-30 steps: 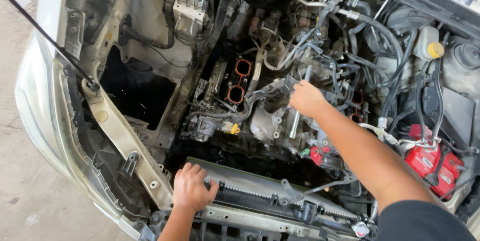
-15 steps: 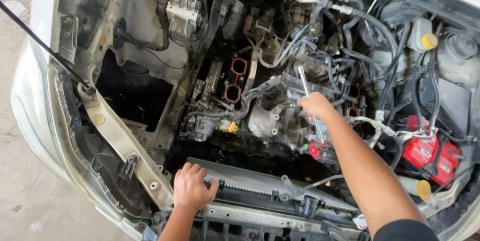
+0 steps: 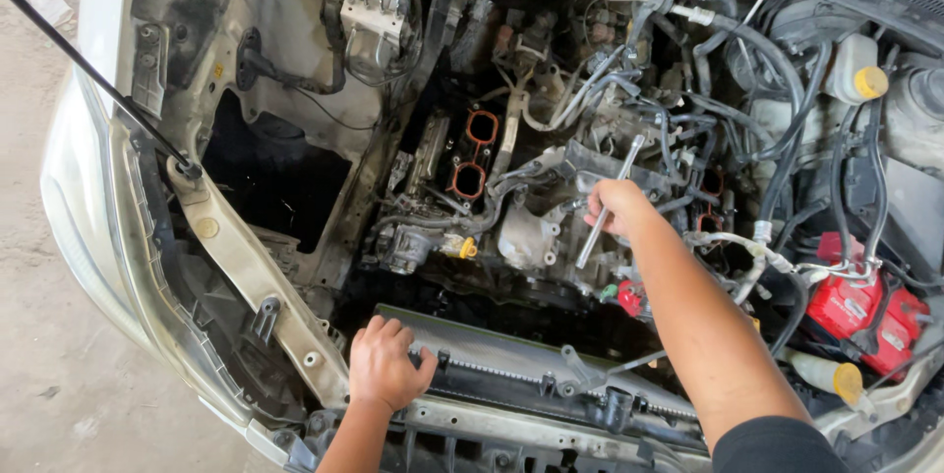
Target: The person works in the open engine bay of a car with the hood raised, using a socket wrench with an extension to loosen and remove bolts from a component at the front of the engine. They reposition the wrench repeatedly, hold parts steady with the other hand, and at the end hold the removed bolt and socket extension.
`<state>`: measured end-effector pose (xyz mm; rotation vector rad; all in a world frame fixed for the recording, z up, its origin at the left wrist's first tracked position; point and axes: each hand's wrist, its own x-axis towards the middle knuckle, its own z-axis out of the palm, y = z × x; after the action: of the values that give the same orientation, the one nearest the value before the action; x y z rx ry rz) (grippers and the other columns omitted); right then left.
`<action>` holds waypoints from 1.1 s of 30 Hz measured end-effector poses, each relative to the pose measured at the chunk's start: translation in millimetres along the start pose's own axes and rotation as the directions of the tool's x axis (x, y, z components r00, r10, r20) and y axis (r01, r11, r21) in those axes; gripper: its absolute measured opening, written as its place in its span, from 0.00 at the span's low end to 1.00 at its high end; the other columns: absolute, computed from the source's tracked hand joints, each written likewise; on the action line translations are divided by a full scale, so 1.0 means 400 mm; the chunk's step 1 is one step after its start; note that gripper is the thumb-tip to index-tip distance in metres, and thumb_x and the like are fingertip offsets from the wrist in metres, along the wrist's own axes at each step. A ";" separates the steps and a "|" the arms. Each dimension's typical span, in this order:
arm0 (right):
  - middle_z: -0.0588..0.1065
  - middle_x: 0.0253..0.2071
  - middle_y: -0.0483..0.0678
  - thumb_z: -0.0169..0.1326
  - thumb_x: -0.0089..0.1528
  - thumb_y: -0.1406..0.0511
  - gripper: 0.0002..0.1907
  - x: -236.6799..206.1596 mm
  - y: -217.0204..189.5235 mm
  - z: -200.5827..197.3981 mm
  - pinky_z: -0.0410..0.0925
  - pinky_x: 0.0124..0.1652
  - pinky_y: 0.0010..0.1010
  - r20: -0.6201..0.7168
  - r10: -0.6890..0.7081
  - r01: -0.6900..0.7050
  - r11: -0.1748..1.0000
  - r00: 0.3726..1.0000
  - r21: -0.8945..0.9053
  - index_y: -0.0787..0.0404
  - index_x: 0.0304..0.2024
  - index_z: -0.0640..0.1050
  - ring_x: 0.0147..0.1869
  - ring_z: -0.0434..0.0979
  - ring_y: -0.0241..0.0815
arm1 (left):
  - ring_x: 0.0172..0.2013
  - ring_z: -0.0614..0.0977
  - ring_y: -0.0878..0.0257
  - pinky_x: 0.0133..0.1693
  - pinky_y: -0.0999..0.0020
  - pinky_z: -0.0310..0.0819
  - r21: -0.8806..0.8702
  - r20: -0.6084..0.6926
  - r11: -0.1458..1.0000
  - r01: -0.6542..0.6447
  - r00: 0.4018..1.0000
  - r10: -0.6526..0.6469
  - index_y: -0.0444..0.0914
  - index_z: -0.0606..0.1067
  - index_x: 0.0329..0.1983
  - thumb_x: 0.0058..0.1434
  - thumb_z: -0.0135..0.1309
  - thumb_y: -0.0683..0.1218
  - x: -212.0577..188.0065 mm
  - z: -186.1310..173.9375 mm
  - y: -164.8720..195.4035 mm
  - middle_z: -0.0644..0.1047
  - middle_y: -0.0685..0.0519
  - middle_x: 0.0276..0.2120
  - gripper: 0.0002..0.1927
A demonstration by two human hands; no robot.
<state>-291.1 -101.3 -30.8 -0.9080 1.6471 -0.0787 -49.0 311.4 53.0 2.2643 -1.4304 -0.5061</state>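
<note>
I look down into an open car engine bay. My right hand (image 3: 619, 207) is closed around a long metal wrench (image 3: 607, 207) that stands tilted over the middle of the engine (image 3: 536, 232). Its lower end reaches down among the engine parts. My left hand (image 3: 385, 363) rests on the top edge of the radiator (image 3: 511, 360) at the front of the car, fingers curled over the rim. Two red-ringed intake ports (image 3: 474, 153) show to the left of the wrench.
A thin hood prop rod (image 3: 93, 75) runs diagonally at the left. A dark empty cavity (image 3: 275, 183) lies left of the engine. Hoses and wiring (image 3: 777, 109) crowd the right side, with a red battery cover (image 3: 865, 316) and yellow-capped reservoirs (image 3: 865, 80).
My right hand with the wrench has shifted a little to the right and down over the engine. My left hand stays on the radiator edge.
</note>
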 end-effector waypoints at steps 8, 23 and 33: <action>0.81 0.41 0.47 0.60 0.54 0.64 0.20 -0.142 -0.098 0.002 0.73 0.47 0.45 0.515 -0.339 0.385 -0.381 0.787 -0.840 0.37 0.47 0.85 0.46 0.78 0.50 | 0.35 0.75 0.51 0.37 0.54 0.71 0.011 0.007 1.000 -0.006 1.000 0.006 0.37 0.78 0.17 0.43 0.59 0.51 0.001 -0.003 0.005 0.75 0.51 0.24 0.12; 0.78 0.32 0.58 0.58 0.63 0.58 0.18 -0.073 -0.063 -0.054 0.71 0.30 0.44 0.153 -0.227 0.266 0.647 0.962 -0.714 0.68 0.42 0.85 0.28 0.76 0.53 | 0.36 0.75 0.51 0.37 0.54 0.70 0.010 0.006 1.000 -0.009 1.000 0.009 0.37 0.78 0.17 0.44 0.59 0.51 -0.002 -0.002 0.003 0.74 0.51 0.23 0.13; 0.71 0.27 0.47 0.60 0.61 0.62 0.10 -0.013 -0.048 -0.017 0.74 0.32 0.40 0.002 0.028 -0.026 0.937 1.000 -0.349 0.63 0.37 0.78 0.27 0.68 0.40 | 0.35 0.75 0.51 0.36 0.53 0.70 0.010 0.006 1.000 -0.012 1.000 0.012 0.37 0.77 0.15 0.43 0.59 0.52 -0.001 -0.002 -0.004 0.74 0.50 0.22 0.14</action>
<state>-287.0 -114.3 -15.0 -1.1502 1.6958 0.2439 -47.4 312.6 52.9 2.2630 -1.4518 -0.5036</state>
